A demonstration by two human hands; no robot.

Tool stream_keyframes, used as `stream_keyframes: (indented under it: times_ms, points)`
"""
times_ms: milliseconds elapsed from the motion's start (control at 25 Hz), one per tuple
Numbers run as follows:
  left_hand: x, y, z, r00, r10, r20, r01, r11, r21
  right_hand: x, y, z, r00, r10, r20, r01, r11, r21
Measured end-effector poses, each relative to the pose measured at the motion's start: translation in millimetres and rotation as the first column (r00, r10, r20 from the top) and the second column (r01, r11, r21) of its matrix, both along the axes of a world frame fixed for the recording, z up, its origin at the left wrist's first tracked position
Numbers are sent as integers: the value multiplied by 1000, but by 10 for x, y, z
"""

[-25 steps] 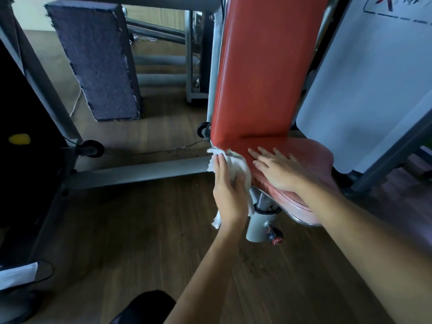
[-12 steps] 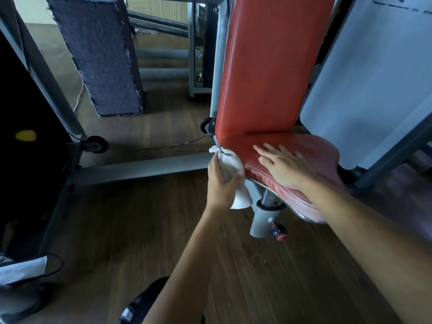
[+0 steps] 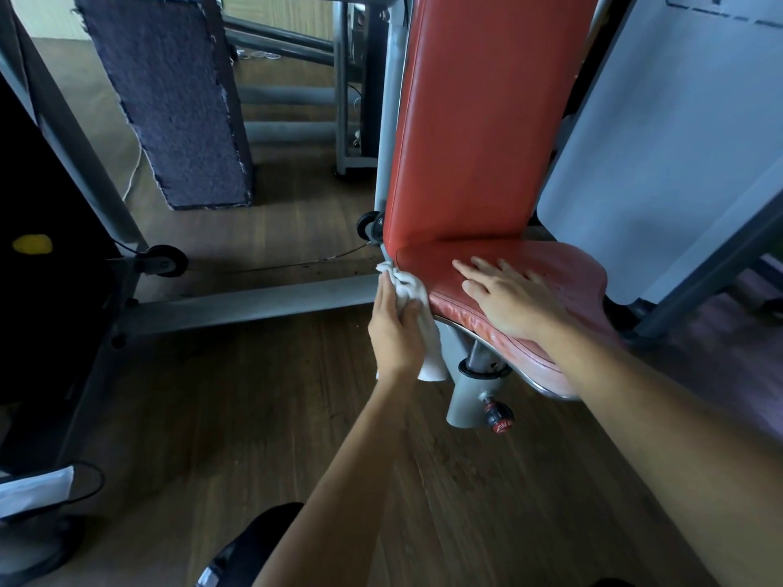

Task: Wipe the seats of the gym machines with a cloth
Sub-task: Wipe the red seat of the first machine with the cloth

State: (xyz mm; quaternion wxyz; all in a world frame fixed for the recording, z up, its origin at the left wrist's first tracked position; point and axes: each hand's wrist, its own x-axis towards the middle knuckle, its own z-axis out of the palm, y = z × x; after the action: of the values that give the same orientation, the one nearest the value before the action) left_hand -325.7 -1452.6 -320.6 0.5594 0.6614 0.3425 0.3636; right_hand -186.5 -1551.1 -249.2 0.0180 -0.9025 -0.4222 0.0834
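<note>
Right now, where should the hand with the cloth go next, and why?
Probably slide the white cloth forward along the left edge of the red seat. The left hand grips it against that edge near the back corner, so the edge's front stretch is the nearest part left. The right hand lies flat on the seat top.

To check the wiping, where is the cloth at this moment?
In the head view, the cloth is held by the left hand against the left edge of the seat, just left of the right hand lying flat on it.
</note>
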Motion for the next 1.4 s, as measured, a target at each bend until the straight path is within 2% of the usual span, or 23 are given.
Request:
stream_keyframes:
  times_ms: [120,320,480,720,880,1040,1160,1240,1320,1400]
  points:
    - [-28,-46,45,998,63,-13,-64,997,-51,4,9,9,1000,7,1,-7,1000,4]
    - [19,-224,40,997,71,35,-71,997,-5,4,11,-9,1000,10,23,-10,1000,5]
    - [63,-215,15,994,113,13,-113,993,24,-1,5,12,1000,3,13,-3,1000,4]
    - [139,-242,20,982,190,-9,-190,977,-93,-10,24,-2,1000,4,-1,-4,1000,11]
    - [70,-216,81,987,160,25,-159,986,-53,2,18,3,1000,-1,5,1,1000,11]
    - [203,443,72,995,84,-61,-95,973,-209,-18,16,8,1000,3,14,-3,1000,12]
    - [145,462,162,996,-56,73,73,964,-256,1,20,8,1000,3,10,-3,1000,13]
    - [43,187,195,976,-99,196,140,968,-208,6,18,5,1000,7,10,-7,1000,13]
    - [72,141,149,976,-65,206,102,979,-177,-12,21,8,1000,5,21,-5,1000,17]
    - [206,354,159,986,-23,163,65,964,-257,-18,25,21,999,9,37,-9,1000,12]
